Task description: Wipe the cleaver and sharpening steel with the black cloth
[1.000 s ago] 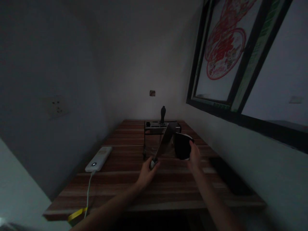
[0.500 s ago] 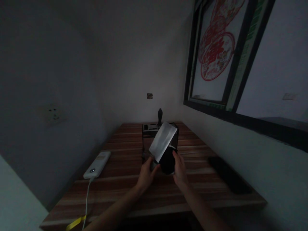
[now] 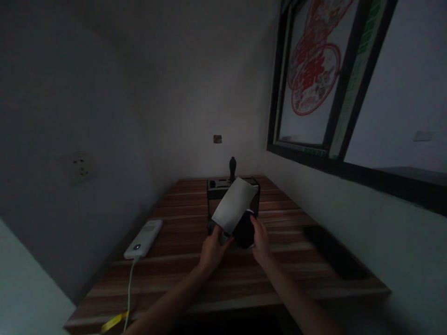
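My left hand (image 3: 212, 251) is closed, thumb and fingers pinching the lower end of a pale, flat rectangular sheet or pouch (image 3: 233, 204) that tilts up to the right. A small shiny bit shows between those fingers, too dim to make out. My right hand (image 3: 261, 239) grips the right edge of a black rounded piece with a light rim (image 3: 244, 230), which lies against the sheet's lower right side. Directly behind both stands a dark box-shaped device (image 3: 213, 191) with a metal top and an upright black handle (image 3: 232, 168); the sheet hides part of it.
On the left of the striped wooden table (image 3: 167, 279) lies a white power bank (image 3: 144, 239) with a white cable (image 3: 129, 288) and yellow tag (image 3: 113, 322). A flat black object (image 3: 335, 251) lies on the right. Walls and a framed window (image 3: 307, 153) border the table.
The pale sheet has tilted slightly and its lower left corner has shifted left. The black piece has risen a little with my right hand. Both hands keep their hold.
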A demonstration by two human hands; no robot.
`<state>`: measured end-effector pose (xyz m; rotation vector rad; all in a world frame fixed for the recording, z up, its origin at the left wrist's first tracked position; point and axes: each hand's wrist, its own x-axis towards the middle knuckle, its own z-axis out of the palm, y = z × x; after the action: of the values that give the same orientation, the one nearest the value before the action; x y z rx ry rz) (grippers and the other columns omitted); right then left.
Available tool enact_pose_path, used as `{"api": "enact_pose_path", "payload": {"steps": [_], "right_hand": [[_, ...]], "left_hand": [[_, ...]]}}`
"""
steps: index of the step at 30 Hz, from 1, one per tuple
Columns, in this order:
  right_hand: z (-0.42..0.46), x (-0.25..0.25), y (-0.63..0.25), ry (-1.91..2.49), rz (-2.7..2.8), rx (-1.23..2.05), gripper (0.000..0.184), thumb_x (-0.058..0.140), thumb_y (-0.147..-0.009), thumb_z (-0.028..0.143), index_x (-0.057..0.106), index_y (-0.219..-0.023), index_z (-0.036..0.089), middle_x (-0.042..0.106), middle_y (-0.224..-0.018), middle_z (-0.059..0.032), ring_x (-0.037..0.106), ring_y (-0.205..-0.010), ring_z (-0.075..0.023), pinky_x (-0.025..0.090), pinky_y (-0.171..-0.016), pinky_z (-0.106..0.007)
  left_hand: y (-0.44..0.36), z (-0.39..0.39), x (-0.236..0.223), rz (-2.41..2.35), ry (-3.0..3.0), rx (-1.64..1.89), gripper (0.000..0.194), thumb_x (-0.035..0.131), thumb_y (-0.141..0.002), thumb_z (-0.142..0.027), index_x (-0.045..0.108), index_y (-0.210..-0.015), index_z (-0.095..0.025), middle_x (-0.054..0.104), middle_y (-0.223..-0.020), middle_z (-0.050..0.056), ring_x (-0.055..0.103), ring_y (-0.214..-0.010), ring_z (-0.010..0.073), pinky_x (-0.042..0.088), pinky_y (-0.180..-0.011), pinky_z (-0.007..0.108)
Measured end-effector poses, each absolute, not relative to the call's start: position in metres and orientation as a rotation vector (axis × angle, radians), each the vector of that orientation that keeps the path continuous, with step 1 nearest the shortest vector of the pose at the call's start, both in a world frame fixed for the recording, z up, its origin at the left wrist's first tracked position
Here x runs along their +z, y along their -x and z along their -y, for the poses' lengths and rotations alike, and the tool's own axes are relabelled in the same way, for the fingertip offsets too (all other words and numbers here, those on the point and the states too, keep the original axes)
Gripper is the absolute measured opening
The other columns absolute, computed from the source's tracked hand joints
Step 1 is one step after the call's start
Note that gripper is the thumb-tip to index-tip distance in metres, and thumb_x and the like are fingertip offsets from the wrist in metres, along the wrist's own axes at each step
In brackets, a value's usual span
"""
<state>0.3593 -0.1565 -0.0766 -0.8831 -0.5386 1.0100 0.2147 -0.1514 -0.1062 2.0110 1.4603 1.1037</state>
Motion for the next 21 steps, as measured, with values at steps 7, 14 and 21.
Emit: {"api": "enact_pose_path", "payload": {"steps": [7, 14, 21], "right_hand": [[0.154, -0.081, -0.361, 0.832, 0.564, 1.061, 0.031, 0.07, -0.059, 0.039, 0.067, -0.083, 0.02, 0.07, -0.081, 0.0, 0.063, -0.079, -0.0192, 0.049, -0.063, -0.026], [0.156, -0.084, -0.361, 0.729, 0.648, 1.159, 0.034, 0.073, -0.059, 0.029, 0.066, -0.09, 0.021, 0.07, -0.086, 0.0004, 0.065, -0.079, -0.0187, 0.05, -0.069, -0.028], [0.15, -0.09, -0.362, 0.717, 0.765, 1.154, 0.034, 0.068, -0.065, 0.034, 0.063, -0.097, 0.023, 0.068, -0.1, -0.0008, 0.061, -0.097, -0.0213, 0.05, -0.08, -0.033]], "left_hand": [[-0.219, 0.15, -0.11, -1.335, -1.927, 1.191, 0.036, 0.059, -0.072, -0.036, 0.054, -0.103, -0.018, 0.066, -0.094, 0.006, 0.062, -0.082, 0.0203, 0.044, -0.069, 0.026], [-0.224, 0.149, -0.112, -1.235, -1.914, 1.148, 0.03, 0.052, -0.076, -0.042, 0.058, -0.081, -0.013, 0.064, -0.072, 0.004, 0.059, -0.066, 0.0164, 0.043, -0.059, 0.023], [-0.224, 0.147, -0.114, -1.009, -1.766, 0.916, 0.033, 0.048, -0.078, -0.046, 0.05, -0.086, -0.015, 0.051, -0.043, -0.007, 0.047, -0.032, 0.0102, 0.034, -0.035, 0.018]]}}
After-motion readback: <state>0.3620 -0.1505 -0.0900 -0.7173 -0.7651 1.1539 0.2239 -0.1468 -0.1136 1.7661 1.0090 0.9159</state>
